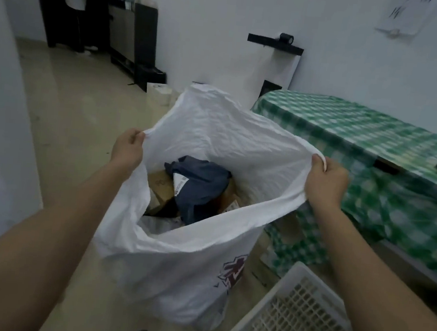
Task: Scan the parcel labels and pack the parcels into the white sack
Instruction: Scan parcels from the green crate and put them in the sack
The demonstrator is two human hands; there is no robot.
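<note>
My left hand (129, 147) and right hand (326, 179) each grip the white sack (215, 127) rim; its red print (232, 272) and the grey parcel's label (179, 185) are unreadable.

parcels (197, 184) are held in the sack (175, 268); the worktop (375, 132) is set at two o'clock, the crate (296, 319) at five.

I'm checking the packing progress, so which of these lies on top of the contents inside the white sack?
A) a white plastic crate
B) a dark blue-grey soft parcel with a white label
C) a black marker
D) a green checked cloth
B: the dark blue-grey soft parcel with a white label lies over brown cardboard boxes inside the white sack, whose rim the left hand and right hand grip.
</note>
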